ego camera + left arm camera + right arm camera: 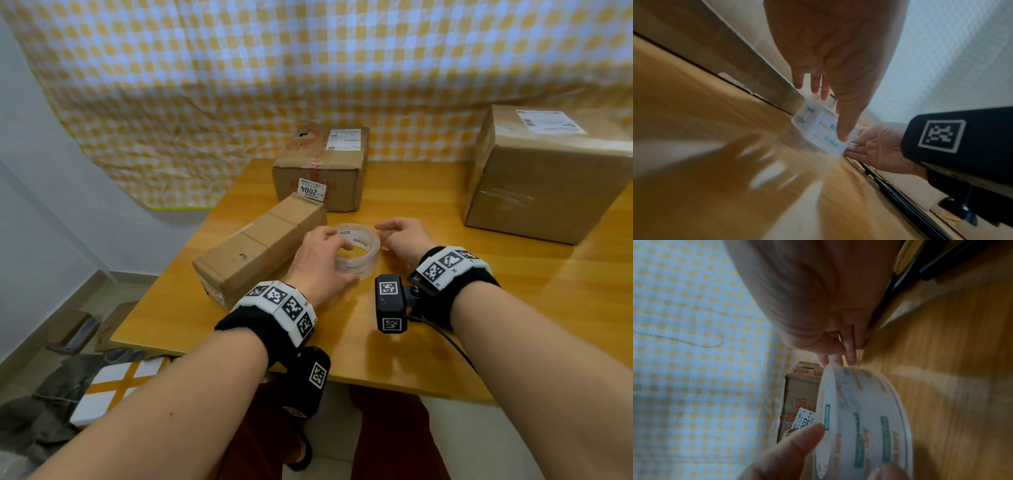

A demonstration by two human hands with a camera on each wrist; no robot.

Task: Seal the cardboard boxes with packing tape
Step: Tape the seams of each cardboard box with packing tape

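A roll of clear packing tape (pixel 372 255) lies flat on the wooden table (pixel 445 325). My left hand (pixel 323 255) grips it from the left, fingers curled over its top rim and thumb on its near side. In the left wrist view the thumb crosses the roll (pixel 818 129). My right hand (pixel 402 236) is beside the roll on the right, its loosely extended fingers touching the far rim (pixel 865 418). A long cardboard box (pixel 260 246) lies just left of the roll. A box with a "2004" label (pixel 325 168) stands behind it.
A large cardboard box (pixel 541 178) stands at the table's back right. A yellow-checked cloth (pixel 308 68) hangs behind the table. Clutter and cardboard lie on the floor (pixel 85 377) at the left. The table's near edge runs just in front of my wrists.
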